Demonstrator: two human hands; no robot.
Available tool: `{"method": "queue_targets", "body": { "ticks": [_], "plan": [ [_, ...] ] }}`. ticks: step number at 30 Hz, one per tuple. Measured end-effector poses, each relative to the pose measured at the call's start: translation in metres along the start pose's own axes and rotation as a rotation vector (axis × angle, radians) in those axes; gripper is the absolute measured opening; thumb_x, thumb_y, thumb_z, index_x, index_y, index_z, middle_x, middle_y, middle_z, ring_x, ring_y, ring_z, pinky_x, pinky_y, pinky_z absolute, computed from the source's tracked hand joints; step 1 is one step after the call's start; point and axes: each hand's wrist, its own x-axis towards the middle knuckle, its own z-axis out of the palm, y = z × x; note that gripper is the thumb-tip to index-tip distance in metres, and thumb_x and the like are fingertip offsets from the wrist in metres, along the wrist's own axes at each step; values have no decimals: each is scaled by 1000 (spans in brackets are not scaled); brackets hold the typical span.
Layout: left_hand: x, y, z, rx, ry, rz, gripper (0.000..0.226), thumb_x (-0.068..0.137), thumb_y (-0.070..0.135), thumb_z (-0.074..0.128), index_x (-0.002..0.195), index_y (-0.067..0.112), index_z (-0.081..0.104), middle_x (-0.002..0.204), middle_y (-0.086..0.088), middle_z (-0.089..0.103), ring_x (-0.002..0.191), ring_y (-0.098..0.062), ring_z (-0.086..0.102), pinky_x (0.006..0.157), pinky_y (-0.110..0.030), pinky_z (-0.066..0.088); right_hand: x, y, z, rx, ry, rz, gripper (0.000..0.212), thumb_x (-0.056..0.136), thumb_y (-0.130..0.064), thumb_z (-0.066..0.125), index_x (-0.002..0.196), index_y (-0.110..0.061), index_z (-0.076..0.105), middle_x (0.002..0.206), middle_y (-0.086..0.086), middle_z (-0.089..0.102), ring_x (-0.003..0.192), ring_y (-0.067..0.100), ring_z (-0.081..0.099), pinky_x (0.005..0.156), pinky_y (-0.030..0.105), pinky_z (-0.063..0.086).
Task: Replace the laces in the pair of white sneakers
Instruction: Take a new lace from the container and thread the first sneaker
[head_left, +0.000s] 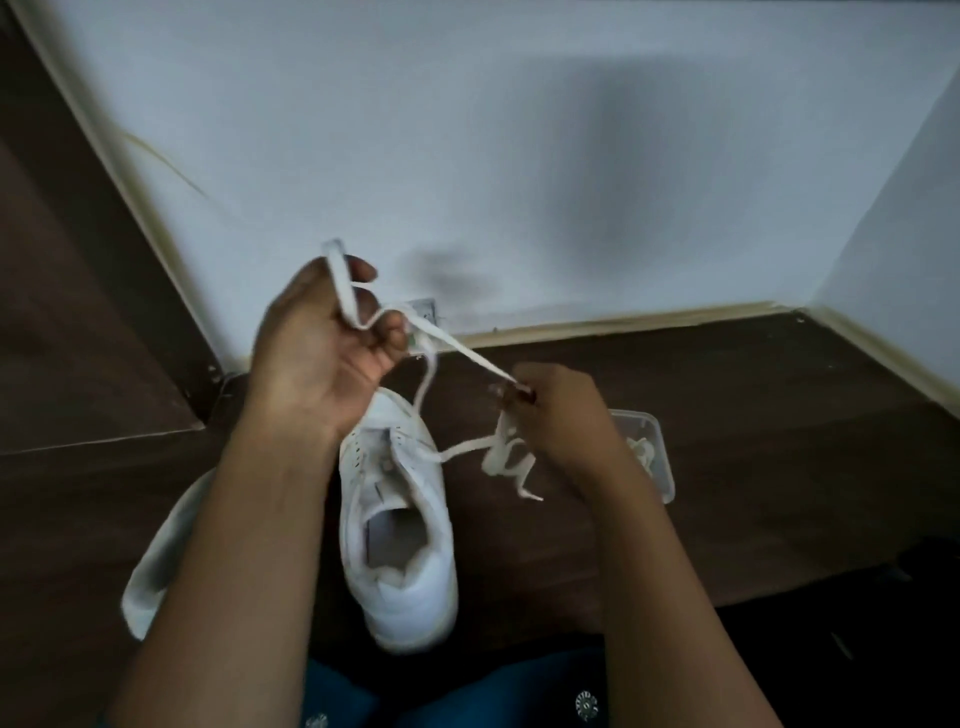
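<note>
- The white wall (467, 130) and dark wooden floor (753, 493) meet at a pale skirting board. The person sits on the floor facing the corner.
- One white sneaker (415, 587) stands on the floor between the forearms, heel toward the person and opening upward. Most of its eyelets look bare.
- The second sneaker (150, 571) lies to the left, largely hidden under the left forearm. I cannot tell whether it is laced.
- A clear plastic container (660, 452) sits on the floor just beyond the right wrist, with what looks like coiled pale lace inside.
- The left hand (317, 353) is raised above the sneaker's toe. Its fingers curl round the lace, which loops over them.
- The right hand (561, 410) is lower and to the right, pinching the lace between thumb and fingertips.
- The white lace (467, 353) runs taut between the two hands. One strand drops to the sneaker's front eyelets, and another trails right into a loose bunch under the right hand.
- Judged step: the lace is engaged only near the toe, so this sneaker is either just begun or nearly stripped. The blur does not settle which.
- If it is being threaded, the next move is to free the loops from the left fingers, even out the two ends, and find a tip to feed into the next eyelet.
</note>
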Motion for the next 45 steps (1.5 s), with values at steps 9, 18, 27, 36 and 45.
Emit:
{"method": "queue_targets", "body": {
  "ticks": [9,18,27,36,45],
  "plan": [
    [-4,20,-41,120,83,30,27,97,22,45,73,14,52,42,9,29,33,-3,23,34,-8,26,12,-52,30,502,229,-204,16,86,-9,57,70,-6,59,54,-2,49,53,8,43,53,28,36],
    [-4,20,-84,1067,-179,194,36,79,35,73,53,15,59,42,9,37,41,-2,34,46,-18,22,11,-79,57,446,160,-219,18,75,-5,60,75,-22,66,61,-7,62,54,5,53,54,23,41],
    [9,56,-145,686,488,438,33,92,27,59,63,13,53,59,-10,44,47,-17,36,44,-25,28,27,-74,58,225,40,-105,19,85,-22,65,69,-13,65,56,-3,59,57,14,54,60,28,42],
    [-4,25,-133,983,-386,151,31,83,8,66,110,17,55,97,-8,61,84,-4,58,79,-22,47,27,-129,89,463,-181,-251,18,86,-14,63,70,-16,69,66,11,67,60,10,55,61,28,43],
    [9,67,-191,1458,458,279,15,90,16,55,86,22,67,89,-8,67,89,-29,63,73,-31,44,33,-121,80,618,103,-11,13,87,-16,63,84,-18,76,69,-12,68,58,-5,57,59,13,41]
  ]
}}
